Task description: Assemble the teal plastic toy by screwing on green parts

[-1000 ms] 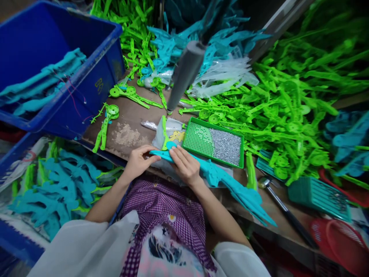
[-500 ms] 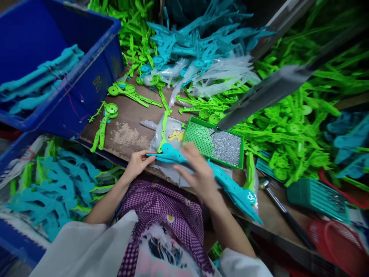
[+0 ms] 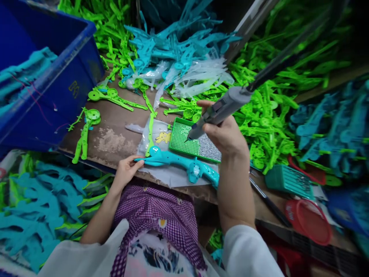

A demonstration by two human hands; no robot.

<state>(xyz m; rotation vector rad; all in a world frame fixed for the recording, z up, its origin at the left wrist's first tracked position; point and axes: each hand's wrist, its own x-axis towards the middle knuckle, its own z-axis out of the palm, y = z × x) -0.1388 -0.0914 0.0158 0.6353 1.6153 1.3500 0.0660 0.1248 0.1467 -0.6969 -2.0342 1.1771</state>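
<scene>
My left hand point(image 3: 128, 169) pinches the left tip of a long turquoise plastic part point(image 3: 170, 158), which lies along the near edge of the bench. My right hand point(image 3: 226, 132) is wrapped round a grey electric screwdriver point(image 3: 221, 107) hanging from above on a dark cable. Its bit points down over a green perforated tray point(image 3: 177, 148). Small silvery screws point(image 3: 211, 148) fill the tray's right side, partly behind my right hand. The turquoise part's right end is hidden by my right forearm. Beneath the part lies a pale plastic sheet with a yellow rabbit print point(image 3: 163, 137).
Green parts point(image 3: 259, 130) are heaped at the right, with turquoise parts point(image 3: 184, 42) and clear ones point(image 3: 198, 77) at the back. A blue crate point(image 3: 77, 77) stands left. A hammer point(image 3: 269, 200), a teal basket point(image 3: 288, 181) and a red basket point(image 3: 309, 223) sit right.
My right hand has left the turquoise part and risen to grasp the hanging screwdriver, which now tilts over the tray. My left hand keeps its hold. The camera view has shifted rightward.
</scene>
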